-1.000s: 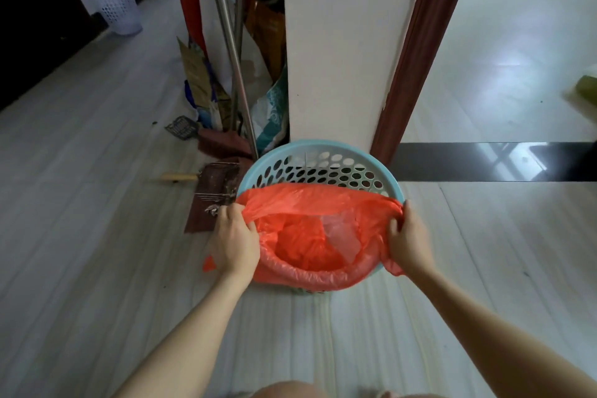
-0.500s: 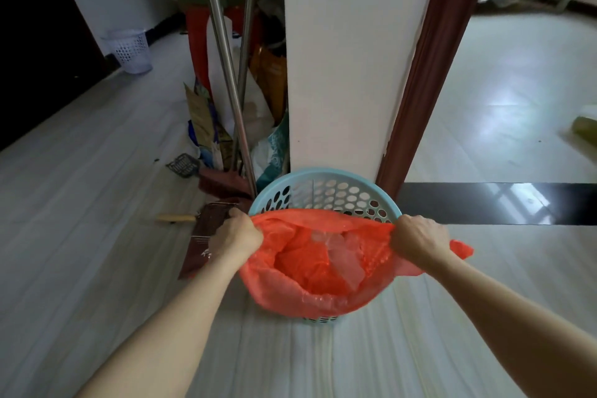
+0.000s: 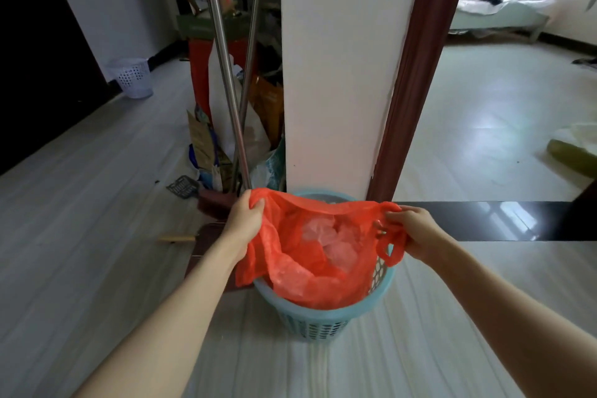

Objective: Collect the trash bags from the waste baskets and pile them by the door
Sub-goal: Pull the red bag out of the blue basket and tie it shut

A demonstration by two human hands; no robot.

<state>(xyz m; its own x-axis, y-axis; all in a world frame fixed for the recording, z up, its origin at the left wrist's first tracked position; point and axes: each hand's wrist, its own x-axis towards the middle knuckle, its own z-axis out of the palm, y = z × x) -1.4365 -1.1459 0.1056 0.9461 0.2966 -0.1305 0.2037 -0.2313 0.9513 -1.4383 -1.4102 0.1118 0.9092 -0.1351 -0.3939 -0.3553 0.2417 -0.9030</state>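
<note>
A red plastic trash bag (image 3: 290,255) sits partly inside a light blue perforated waste basket (image 3: 318,320) on the floor, its mouth lifted above the rim. Crumpled clear plastic lies inside the bag. My left hand (image 3: 244,220) grips the bag's left edge. My right hand (image 3: 412,231) pinches the right edge by its loop handle. A second, white waste basket (image 3: 132,77) stands far back on the left by the wall.
A white pillar (image 3: 336,74) with a brown door frame (image 3: 407,90) rises right behind the basket. Metal poles (image 3: 229,90), bags and a dustpan clutter the floor to the left. A dark threshold strip (image 3: 484,220) and a bedroom with a bed (image 3: 497,10) lie to the right.
Both hands have pulled the bag's edges off the basket rim and lifted them. The bag's mouth has risen and its right handle now hangs free. The view has tilted up.
</note>
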